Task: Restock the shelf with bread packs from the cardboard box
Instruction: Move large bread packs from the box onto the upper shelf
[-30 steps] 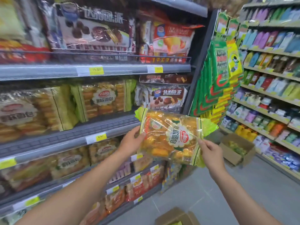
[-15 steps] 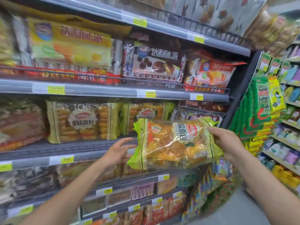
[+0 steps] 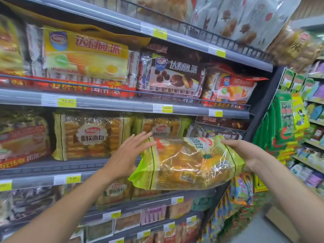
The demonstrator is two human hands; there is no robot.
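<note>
A clear bread pack with green ends (image 3: 189, 163) is held flat in front of the middle shelf (image 3: 52, 166). My right hand (image 3: 245, 153) grips its right end. My left hand (image 3: 128, 155) rests with spread fingers against the pack's left end. Two matching bread packs stand upright on that shelf, one (image 3: 93, 135) at the left and one (image 3: 163, 128) just behind the held pack. The cardboard box (image 3: 278, 223) shows only as a blurred corner at the lower right.
Cake and pie packs (image 3: 171, 76) fill the wire-fronted shelf above. More bread packs lie on the lower shelves (image 3: 115, 192). Green and yellow snack bags (image 3: 285, 120) hang on the shelf end at the right, with another stocked aisle shelf beyond.
The pack has tilted from facing me to lying flatter, closer to the middle shelf. My left hand has risen from under the pack's left end to its upper left edge.
</note>
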